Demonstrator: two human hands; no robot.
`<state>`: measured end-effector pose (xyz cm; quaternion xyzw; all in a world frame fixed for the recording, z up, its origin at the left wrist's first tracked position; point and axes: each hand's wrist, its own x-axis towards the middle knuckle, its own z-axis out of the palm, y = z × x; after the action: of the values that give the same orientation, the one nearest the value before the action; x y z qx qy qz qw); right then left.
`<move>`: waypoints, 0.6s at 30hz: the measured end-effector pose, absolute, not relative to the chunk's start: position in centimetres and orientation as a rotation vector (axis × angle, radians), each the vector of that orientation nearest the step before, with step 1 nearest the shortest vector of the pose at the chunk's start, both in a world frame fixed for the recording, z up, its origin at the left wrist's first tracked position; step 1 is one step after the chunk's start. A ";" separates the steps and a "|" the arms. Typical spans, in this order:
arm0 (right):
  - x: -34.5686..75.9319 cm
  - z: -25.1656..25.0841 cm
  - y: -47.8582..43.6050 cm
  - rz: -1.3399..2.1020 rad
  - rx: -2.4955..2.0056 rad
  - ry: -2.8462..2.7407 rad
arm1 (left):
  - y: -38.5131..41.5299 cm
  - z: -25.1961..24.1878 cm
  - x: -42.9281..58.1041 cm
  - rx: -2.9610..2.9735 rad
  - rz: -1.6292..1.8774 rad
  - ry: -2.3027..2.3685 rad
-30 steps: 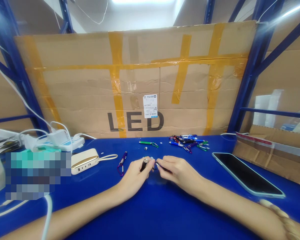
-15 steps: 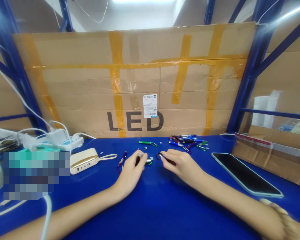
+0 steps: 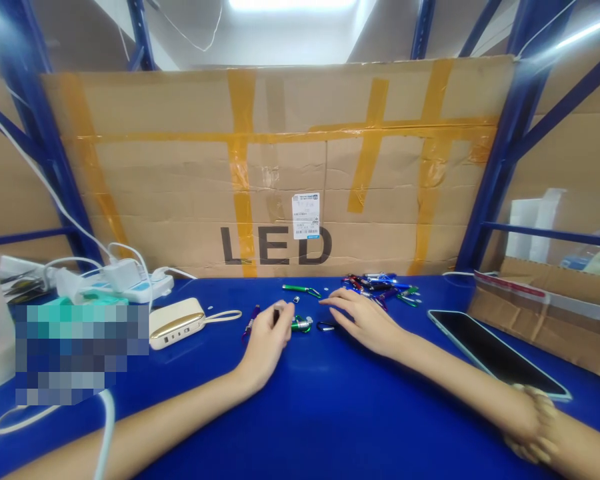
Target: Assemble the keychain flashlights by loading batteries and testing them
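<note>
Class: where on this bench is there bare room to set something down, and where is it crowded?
Widest bare patch: the blue bench below the left hand and right hand. Narrower: between the right hand and the phone. Crowded: the keychain flashlight pile at the back, and around the left hand.

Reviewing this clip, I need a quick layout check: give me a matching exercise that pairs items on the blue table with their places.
Items:
1. cream power bank
2. phone
3. heap of keychain flashlights
4. green keychain flashlight

Places:
A. beyond the right hand, at the table's far side
B. between the two hands
C. left of the left hand
D. well to the right of the right hand

Pairs: 1-C, 2-D, 3-A, 4-B
</note>
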<state>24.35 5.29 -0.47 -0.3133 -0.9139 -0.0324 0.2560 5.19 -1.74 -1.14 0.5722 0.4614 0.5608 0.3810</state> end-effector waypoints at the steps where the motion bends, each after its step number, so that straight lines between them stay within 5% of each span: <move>1: 24.0 -0.3 5.8 -0.116 -0.803 -2.508 | -1.9 -1.1 5.3 1.543 1.351 1.148; 7: 19.4 0.5 9.4 -0.206 -0.667 -2.796 | -2.8 -0.9 5.3 1.997 1.007 1.083; 18: 19.1 1.8 9.7 -0.138 -1.092 -2.848 | -2.4 -1.3 5.0 2.104 0.884 1.069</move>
<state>19.07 9.66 1.76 -0.3574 -0.9318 -0.0451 0.0438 5.04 -2.42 -1.35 0.7949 0.4038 0.3341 0.3058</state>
